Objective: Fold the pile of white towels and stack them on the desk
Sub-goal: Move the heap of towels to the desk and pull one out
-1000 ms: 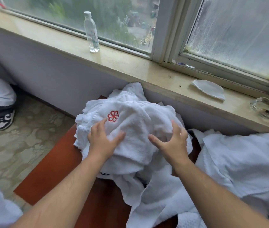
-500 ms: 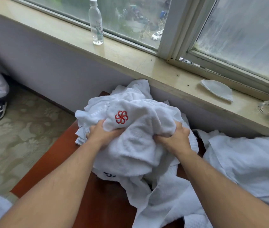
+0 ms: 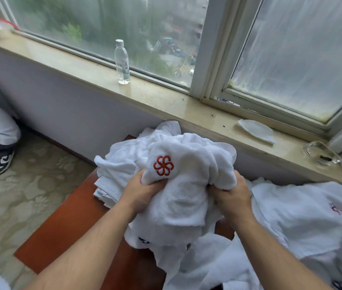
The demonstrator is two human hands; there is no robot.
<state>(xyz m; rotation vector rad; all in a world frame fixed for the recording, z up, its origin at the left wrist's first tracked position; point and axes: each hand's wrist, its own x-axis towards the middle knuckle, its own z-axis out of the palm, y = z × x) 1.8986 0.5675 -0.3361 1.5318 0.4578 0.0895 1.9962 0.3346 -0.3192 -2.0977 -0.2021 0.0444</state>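
Note:
A crumpled white towel (image 3: 186, 189) with a red flower emblem sits on top of the pile on the reddish-brown desk (image 3: 65, 225). My left hand (image 3: 142, 194) grips its left side just below the emblem, fingers buried in the cloth. My right hand (image 3: 231, 198) grips its right side, fingers curled into a fold. More white towels (image 3: 119, 164) lie bunched under and behind it. Another heap of white towels (image 3: 299, 222) spreads over the desk's right side, and loose towel ends (image 3: 199, 262) trail toward me.
A marble window sill (image 3: 165, 101) runs behind the desk with a clear water bottle (image 3: 122, 62), a white dish (image 3: 256, 130) and a glass ashtray (image 3: 321, 153). At the left, on the patterned carpet (image 3: 19, 195), a person's knee and sneaker (image 3: 1, 164) show.
Both hands went from lying flat on the towel to gripping it and bunching it up. The emblem part has lifted a little.

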